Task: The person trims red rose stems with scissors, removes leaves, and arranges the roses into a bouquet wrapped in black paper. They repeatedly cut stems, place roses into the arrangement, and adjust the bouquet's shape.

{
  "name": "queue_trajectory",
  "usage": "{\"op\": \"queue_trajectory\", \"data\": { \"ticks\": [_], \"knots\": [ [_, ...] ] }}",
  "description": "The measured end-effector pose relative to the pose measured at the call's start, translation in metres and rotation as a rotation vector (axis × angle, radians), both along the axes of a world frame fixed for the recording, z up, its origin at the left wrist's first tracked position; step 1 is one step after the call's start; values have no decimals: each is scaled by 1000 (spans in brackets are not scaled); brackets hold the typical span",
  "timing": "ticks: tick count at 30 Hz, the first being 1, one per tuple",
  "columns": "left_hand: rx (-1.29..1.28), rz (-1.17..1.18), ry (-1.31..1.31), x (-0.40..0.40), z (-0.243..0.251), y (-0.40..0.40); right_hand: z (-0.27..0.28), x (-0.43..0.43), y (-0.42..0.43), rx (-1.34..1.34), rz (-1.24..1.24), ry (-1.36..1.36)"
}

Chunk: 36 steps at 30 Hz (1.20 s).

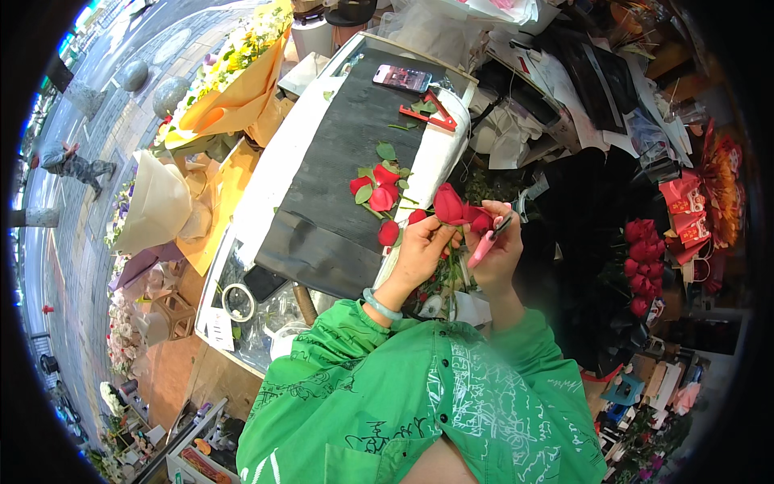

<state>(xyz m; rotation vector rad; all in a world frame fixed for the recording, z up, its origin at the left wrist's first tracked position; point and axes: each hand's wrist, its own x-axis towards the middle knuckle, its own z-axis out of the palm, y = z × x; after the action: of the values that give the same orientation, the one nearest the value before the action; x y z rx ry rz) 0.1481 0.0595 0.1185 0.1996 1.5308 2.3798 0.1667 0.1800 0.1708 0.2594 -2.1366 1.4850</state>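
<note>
My left hand (423,248) pinches a red rose (448,204) just below its bloom, over the near right edge of the table. Close beside it, my right hand (500,251) holds a pink-handled cutting tool (482,249), probably scissors, its dark end showing near the thumb. The fingers of this hand are also at the red petals (478,219) to the right of the bloom; whether they grip them is hard to tell. Several cut red roses (384,196) with short stems and leaves lie on the black ribbed mat (338,157) left of my hands.
A phone (402,78) and a red V-shaped tool (432,113) lie at the mat's far end. Nearer left are a tape roll (238,302) and a dark phone (265,283). Wrapped bouquets (233,100) line the left, with a person (72,163) outside. Red roses (644,263) stand right.
</note>
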Motion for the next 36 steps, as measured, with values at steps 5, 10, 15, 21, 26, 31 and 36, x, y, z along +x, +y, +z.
{"op": "queue_trajectory", "data": {
  "ticks": [5, 10, 15, 21, 26, 31, 36],
  "knots": [
    [-113, 78, 56, 1, -1, 4, -5, 3, 7, 263, 72, 243],
    [15, 146, -22, -12, -12, 2, -11, 23, 9, 245, 89, 149],
    [-20, 446, -112, -41, -19, -39, -40, 34, 26, -110, 19, -439],
    [80, 542, -74, -51, -19, -56, -81, 62, 21, -348, 288, -844],
    [129, 460, -129, -50, -22, -58, -72, 60, 21, -374, 206, -728],
    [139, 57, -244, -28, -29, -47, -58, 48, 25, -244, 148, -624],
    [146, -20, -258, -7, -35, -29, -57, 39, 18, -320, 126, -666]
  ]
}}
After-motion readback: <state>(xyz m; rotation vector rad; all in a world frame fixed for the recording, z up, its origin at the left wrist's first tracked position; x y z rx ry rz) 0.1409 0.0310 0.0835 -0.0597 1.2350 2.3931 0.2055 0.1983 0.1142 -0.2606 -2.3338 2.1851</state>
